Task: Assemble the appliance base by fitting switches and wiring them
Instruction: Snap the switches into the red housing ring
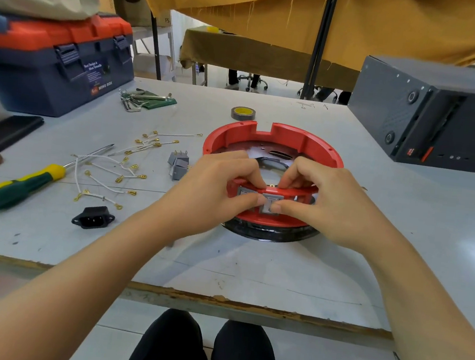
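Red ring-shaped appliance base sits on the grey worktop, centre frame, on a black lower rim. Near wall of the base faces the person.

Both hands are on that near wall. Left hand: fingers curled over the top edge of the wall, thumb pressing from the outside against the grey switch seated in the wall. Right hand: same arrangement mirrored, fingers hooked over the rim, thumb on the right edge of the same switch. So each grip is closed around wall plus switch, pinching from both sides; the switch lies directly between the two thumbs. A second grey switch sits just left of it in the wall, partly hidden by the left thumb.

Whether the centre switch is fully seated: cannot tell, the thumbs cover its edges.

Left of the base on the worktop: spare grey switches just beside the left hand, loose white wires with gold terminals, a black power inlet socket, a green-yellow screwdriver. Further back: hex keys, a tape roll, a blue-orange toolbox. Dark grey box at right rear.
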A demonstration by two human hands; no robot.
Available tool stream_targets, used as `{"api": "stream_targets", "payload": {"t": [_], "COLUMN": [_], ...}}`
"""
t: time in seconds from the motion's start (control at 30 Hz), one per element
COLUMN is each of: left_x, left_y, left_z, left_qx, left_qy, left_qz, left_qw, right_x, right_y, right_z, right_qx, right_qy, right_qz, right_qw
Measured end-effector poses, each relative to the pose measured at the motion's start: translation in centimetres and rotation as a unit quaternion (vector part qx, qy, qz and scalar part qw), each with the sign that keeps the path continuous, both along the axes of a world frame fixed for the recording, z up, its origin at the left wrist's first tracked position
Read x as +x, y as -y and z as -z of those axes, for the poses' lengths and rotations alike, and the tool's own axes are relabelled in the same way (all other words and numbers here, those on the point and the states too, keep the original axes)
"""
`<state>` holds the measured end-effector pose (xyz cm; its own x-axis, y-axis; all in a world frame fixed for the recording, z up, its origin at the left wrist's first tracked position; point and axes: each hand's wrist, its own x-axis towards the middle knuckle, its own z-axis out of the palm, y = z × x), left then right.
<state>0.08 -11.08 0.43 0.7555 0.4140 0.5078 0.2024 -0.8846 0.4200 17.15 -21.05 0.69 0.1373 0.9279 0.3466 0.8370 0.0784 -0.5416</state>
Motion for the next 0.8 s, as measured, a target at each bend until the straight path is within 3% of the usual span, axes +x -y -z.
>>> {"api": "stream_targets", "payload": {"t": [0.1,0.2,0.27,0.33,0.53,0.63,0.8], "left_x": [-1.6,-3.2,-4.1,-4.7,-4.1,-3.9,-4.3], "left_y": [-1.7,-4.7,-7.0,-9.0,-11.3,-11.5,-10.8], "left_z": [-0.3,-0.2,0.2,0.7,1.6,1.7,2.3], "left_qx": [-0.096,-0.173,-0.144,-0.070,0.025,0.053,0.051], "left_qy": [-0.004,0.066,0.057,-0.017,-0.199,-0.204,-0.139], "left_qz": [0.016,-0.074,-0.172,-0.225,-0.167,-0.165,-0.159], "left_qw": [0.995,0.980,0.973,0.972,0.965,0.964,0.976], "right_x": [0.0,-0.1,-0.2,-0.5,-0.6,-0.7,-0.8], "right_y": [-0.1,-0.3,-0.5,-0.7,-0.9,-0.8,-0.8], "right_z": [-0.2,-0.2,-0.2,0.0,0.4,0.3,0.3], "right_qx": [-0.008,0.007,0.024,0.028,0.023,0.019,0.021], "right_qy": [0.003,-0.025,-0.030,-0.029,-0.064,-0.074,-0.070], "right_qz": [-0.015,-0.015,-0.012,-0.013,-0.011,-0.010,-0.009], "right_qw": [1.000,1.000,0.999,0.999,0.998,0.997,0.997]}}
